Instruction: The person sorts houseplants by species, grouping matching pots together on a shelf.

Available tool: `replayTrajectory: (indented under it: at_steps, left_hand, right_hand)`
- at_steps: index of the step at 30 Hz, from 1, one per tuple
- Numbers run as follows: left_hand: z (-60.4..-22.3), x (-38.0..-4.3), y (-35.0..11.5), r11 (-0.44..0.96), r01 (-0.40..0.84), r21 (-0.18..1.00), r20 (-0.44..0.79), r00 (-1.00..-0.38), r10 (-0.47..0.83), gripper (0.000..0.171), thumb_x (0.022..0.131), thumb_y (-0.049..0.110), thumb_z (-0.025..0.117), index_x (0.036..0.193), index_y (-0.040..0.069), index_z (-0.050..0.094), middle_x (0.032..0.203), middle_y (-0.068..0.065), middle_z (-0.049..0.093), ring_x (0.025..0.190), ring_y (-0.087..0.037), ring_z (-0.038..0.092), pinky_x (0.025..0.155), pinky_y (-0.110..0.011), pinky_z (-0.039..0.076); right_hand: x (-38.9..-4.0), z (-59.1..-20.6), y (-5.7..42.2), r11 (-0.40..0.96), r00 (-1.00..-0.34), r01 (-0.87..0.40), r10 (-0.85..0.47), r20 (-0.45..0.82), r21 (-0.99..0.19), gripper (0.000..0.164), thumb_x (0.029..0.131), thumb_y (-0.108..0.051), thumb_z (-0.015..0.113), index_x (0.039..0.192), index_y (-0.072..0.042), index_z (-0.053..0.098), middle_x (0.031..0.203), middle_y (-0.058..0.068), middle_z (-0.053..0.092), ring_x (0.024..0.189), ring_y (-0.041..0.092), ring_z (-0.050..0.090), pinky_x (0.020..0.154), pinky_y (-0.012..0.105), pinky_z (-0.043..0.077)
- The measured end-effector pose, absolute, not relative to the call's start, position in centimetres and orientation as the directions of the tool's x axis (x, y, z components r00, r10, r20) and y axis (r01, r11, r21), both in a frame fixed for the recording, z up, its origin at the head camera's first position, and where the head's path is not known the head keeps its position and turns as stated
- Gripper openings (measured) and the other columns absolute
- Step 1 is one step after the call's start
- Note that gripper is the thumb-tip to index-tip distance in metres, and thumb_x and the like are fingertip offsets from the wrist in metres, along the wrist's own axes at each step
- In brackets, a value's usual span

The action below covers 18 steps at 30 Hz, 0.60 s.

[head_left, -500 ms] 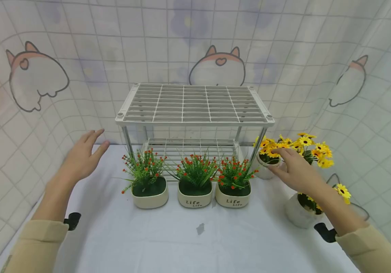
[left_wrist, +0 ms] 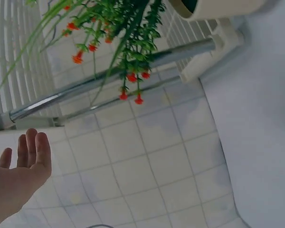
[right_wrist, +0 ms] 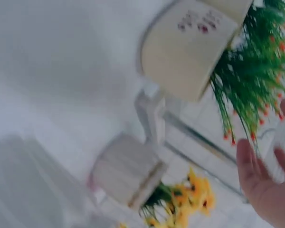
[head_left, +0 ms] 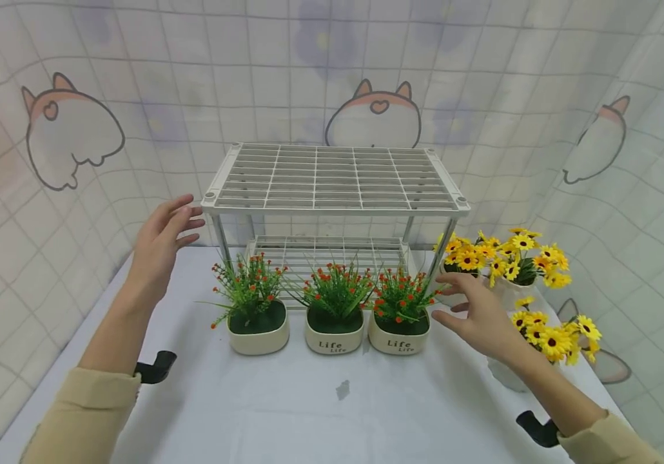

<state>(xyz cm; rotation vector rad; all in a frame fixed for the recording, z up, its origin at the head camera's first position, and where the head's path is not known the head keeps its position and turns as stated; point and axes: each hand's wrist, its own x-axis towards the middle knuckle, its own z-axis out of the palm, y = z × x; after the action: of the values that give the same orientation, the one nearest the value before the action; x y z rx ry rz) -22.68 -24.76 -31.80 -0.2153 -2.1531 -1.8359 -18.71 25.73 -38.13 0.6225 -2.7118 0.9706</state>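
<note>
My left hand (head_left: 160,248) is raised beside the left front corner of a white two-tier wire rack (head_left: 334,211), its fingers loosely bent around nothing. In the left wrist view that hand (left_wrist: 26,175) appears just below the rack's corner. My right hand (head_left: 477,316) hovers with thumb and fingers apart, right of the nearest red-flowered potted plant (head_left: 398,345), and holds nothing. Two more red-flowered plants stand in a row with it, a middle potted plant (head_left: 334,341) and a left potted plant (head_left: 258,338), in front of the rack.
Yellow-flowered potted plants cluster at the right: one behind my right hand (head_left: 465,258), another at the back (head_left: 523,258) and a front one (head_left: 552,341) by my forearm. A patterned cloth wall (head_left: 274,96) surrounds the white tabletop (head_left: 285,412).
My left hand has moved up and right toward the rack's corner. My right hand has shifted left and down, from the yellow flowers toward the right red-flowered plant.
</note>
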Motion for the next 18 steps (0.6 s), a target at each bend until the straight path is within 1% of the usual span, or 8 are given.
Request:
replayTrajectory:
  at_steps: [3,5,8,10,12,15,17,18]
  left_hand:
    - [-31.3,-22.7,-24.0,-0.004,0.293,0.956,0.291,-0.953,-0.089,0.049,0.107,0.033,0.057,0.148,0.007,0.048,0.126,-0.002,0.058,0.118,-0.021,0.057,0.095,-0.025,0.047]
    - [-31.1,-22.9,-23.5,-0.062,0.281,0.958,0.274,-0.957,-0.093,0.048,0.106,0.031,0.059,0.147,0.007,0.050,0.124,-0.001,0.059,0.117,-0.020,0.056,0.095,-0.026,0.047]
    - [-30.9,-23.1,-23.0,-0.085,0.268,0.960,0.259,-0.960,-0.106,0.048,0.106,0.030,0.059,0.147,0.006,0.049,0.123,0.000,0.059,0.116,-0.019,0.056,0.096,-0.028,0.045]
    - [-30.9,-23.3,-22.8,-0.077,0.262,0.962,0.253,-0.961,-0.114,0.049,0.107,0.031,0.058,0.148,0.005,0.048,0.123,0.000,0.058,0.116,-0.018,0.055,0.097,-0.030,0.044]
    - [-30.9,-23.5,-22.8,-0.069,0.257,0.964,0.248,-0.961,-0.119,0.052,0.107,0.032,0.058,0.149,0.004,0.047,0.124,0.000,0.058,0.115,-0.017,0.054,0.101,-0.034,0.043]
    - [-30.9,-23.8,-22.7,-0.063,0.245,0.967,0.237,-0.965,-0.114,0.057,0.106,0.035,0.058,0.152,0.004,0.043,0.128,-0.001,0.056,0.117,-0.017,0.053,0.109,-0.042,0.038]
    - [-30.9,-24.0,-22.6,-0.078,0.237,0.968,0.228,-0.967,-0.113,0.059,0.106,0.036,0.058,0.153,0.004,0.042,0.131,-0.003,0.055,0.119,-0.018,0.053,0.113,-0.047,0.034]
    - [-30.9,-24.0,-22.6,-0.089,0.232,0.969,0.221,-0.969,-0.113,0.059,0.106,0.036,0.059,0.153,0.005,0.043,0.133,-0.003,0.055,0.121,-0.019,0.052,0.114,-0.048,0.033]
  right_hand:
    - [-18.3,-39.2,25.2,0.656,-0.934,-0.357,-0.228,0.276,-0.665,0.072,0.089,-0.004,0.081,0.148,0.003,0.040,0.145,0.022,0.046,0.118,0.040,0.058,0.083,0.045,0.057]
    - [-18.1,-39.9,25.0,0.623,-0.959,-0.282,-0.160,0.234,-0.730,0.079,0.089,-0.005,0.080,0.152,0.003,0.033,0.150,0.024,0.038,0.120,0.042,0.057,0.083,0.043,0.058]
    - [-17.9,-41.0,24.8,0.549,-0.980,-0.196,-0.080,0.182,-0.813,0.087,0.089,-0.005,0.080,0.157,0.000,0.025,0.158,0.025,0.026,0.125,0.044,0.053,0.083,0.036,0.058]
    - [-17.8,-41.7,24.7,0.462,-0.989,-0.147,-0.047,0.142,-0.875,0.093,0.090,-0.003,0.079,0.160,-0.004,0.017,0.161,0.025,0.016,0.126,0.047,0.052,0.083,0.034,0.057]
    - [-17.7,-42.4,24.6,0.370,-0.995,-0.095,-0.024,0.092,-0.924,0.101,0.090,-0.003,0.078,0.163,-0.009,0.008,0.165,0.022,0.006,0.133,0.048,0.046,0.086,0.032,0.056]
    - [-17.7,-43.4,24.3,0.247,-1.000,0.023,0.012,-0.021,-0.969,0.113,0.091,-0.005,0.078,0.162,-0.016,-0.009,0.166,0.019,-0.004,0.141,0.045,0.039,0.095,0.036,0.053]
    - [-17.8,-44.0,24.0,0.200,-0.996,0.088,0.034,-0.083,-0.976,0.117,0.092,-0.007,0.078,0.161,-0.019,-0.015,0.167,0.017,-0.005,0.145,0.042,0.035,0.102,0.041,0.048]
    - [-17.9,-44.3,23.9,0.185,-0.993,0.117,0.038,-0.112,-0.976,0.118,0.092,-0.008,0.078,0.161,-0.019,-0.017,0.167,0.018,-0.003,0.145,0.041,0.034,0.105,0.045,0.045]
